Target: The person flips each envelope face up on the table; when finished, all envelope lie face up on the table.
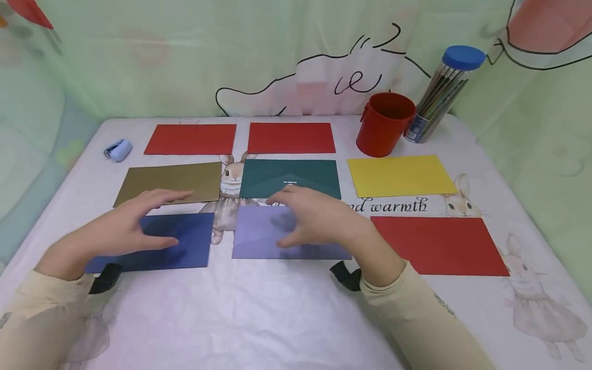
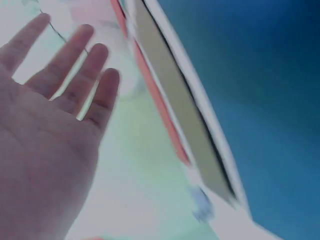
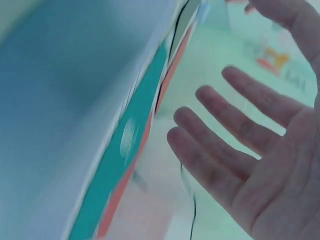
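Observation:
My left hand [image 1: 134,226] hovers over the dark blue card [image 1: 185,241], thumb and fingers spread apart; in the left wrist view its fingers [image 2: 100,85] stretch out and hold nothing. Over the lavender card [image 1: 259,241] is my right hand [image 1: 319,216], its fingertips overlapping the lower edge of the dark green card [image 1: 291,174] in the head view. The right wrist view shows an empty palm with extended fingers [image 3: 215,160]. Behind the left hand lies an olive card [image 1: 171,182]. A yellow card [image 1: 398,174] and a red card [image 1: 439,244] lie right of the right hand.
Two more red cards [image 1: 191,139] lie along the back. A red bucket [image 1: 381,131] stands at the back right beside a clear tube of pencils with a blue lid [image 1: 462,57]. A small light-blue object [image 1: 119,150] sits at the back left. A printed curtain [image 1: 185,56] hangs behind the table.

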Motion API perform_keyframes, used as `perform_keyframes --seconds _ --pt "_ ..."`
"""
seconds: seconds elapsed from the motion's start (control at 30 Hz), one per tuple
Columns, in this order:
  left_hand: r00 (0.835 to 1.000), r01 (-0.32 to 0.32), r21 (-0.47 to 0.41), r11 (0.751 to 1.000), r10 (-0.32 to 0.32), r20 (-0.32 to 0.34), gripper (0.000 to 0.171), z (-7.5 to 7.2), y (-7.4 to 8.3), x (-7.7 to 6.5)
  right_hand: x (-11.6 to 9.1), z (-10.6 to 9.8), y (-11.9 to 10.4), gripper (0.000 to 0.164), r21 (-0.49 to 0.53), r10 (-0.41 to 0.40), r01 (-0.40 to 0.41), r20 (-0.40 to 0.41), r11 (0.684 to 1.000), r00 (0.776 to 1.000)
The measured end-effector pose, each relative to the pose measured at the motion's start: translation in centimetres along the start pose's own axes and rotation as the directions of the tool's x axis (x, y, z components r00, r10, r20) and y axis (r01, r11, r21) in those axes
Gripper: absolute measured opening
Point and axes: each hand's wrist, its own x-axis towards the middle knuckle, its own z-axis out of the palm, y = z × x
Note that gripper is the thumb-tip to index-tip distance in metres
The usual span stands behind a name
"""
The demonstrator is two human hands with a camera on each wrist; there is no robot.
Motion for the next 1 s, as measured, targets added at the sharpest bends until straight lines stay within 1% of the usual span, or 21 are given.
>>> perform_keyframes --seconds 0.1,0.17,0.23,0.3,0.37,0.5,0.57,0.63,0.77,0.87,1.0 --pt "0.997 0.013 -0.019 1.0 -0.014 -0.077 0.093 -0.4 -2.2 -2.6 2.1 1.4 -2.0 0.079 0.019 -0.068 0.068 0.027 0.998 0.997" --pt "0.993 -0.003 -0.042 0.999 -0.002 -0.117 0.097 -0.4 -3.5 -3.9 3.4 2.4 -3.2 0.084 0.022 -0.095 0.094 0.046 0.995 0.994" --pt "0.989 -0.033 -0.053 0.998 0.025 -0.145 0.1 -0.4 -4.7 -5.0 4.6 3.2 -4.4 0.086 0.013 -0.115 0.115 0.061 0.993 0.991" --pt "0.987 -0.057 -0.062 0.996 0.047 -0.155 0.103 -0.3 -5.7 -5.8 5.7 3.9 -5.6 0.087 -0.002 -0.12 0.12 0.077 0.993 0.99" --pt "0.986 -0.066 -0.072 0.995 0.054 -0.155 0.106 -0.2 -6.5 -6.5 6.7 4.5 -6.7 0.087 -0.022 -0.134 0.136 0.085 0.99 0.987" --pt "0.99 -0.071 -0.122 0.99 0.055 -0.133 0.112 0.3 -7.3 -7.7 8.3 5.8 -8.5 0.088 -0.069 -0.157 0.164 0.102 0.984 0.982" --pt "0.991 -0.087 -0.142 0.986 0.071 -0.114 0.116 0.6 -7.4 -8.0 8.7 6.3 -9.1 0.086 -0.091 -0.154 0.165 0.116 0.982 0.981" --pt "0.991 -0.098 -0.145 0.985 0.085 -0.099 0.118 0.9 -7.5 -8.0 8.8 6.7 -9.3 0.084 -0.107 -0.135 0.15 0.132 0.983 0.982" --pt "0.994 -0.078 -0.109 0.991 0.069 -0.088 0.118 0.9 -7.7 -7.8 8.7 7.1 -9.3 0.078 -0.13 -0.112 0.131 0.144 0.983 0.983" --pt "0.994 -0.061 -0.099 0.993 0.051 -0.096 0.115 0.7 -7.8 -7.8 9.0 7.2 -9.4 0.076 -0.168 -0.129 0.151 0.135 0.974 0.982" --pt "0.992 -0.074 -0.087 0.993 0.064 -0.108 0.111 0.5 -8.0 -7.7 9.2 7.3 -9.4 0.072 -0.181 -0.164 0.187 0.135 0.966 0.977"
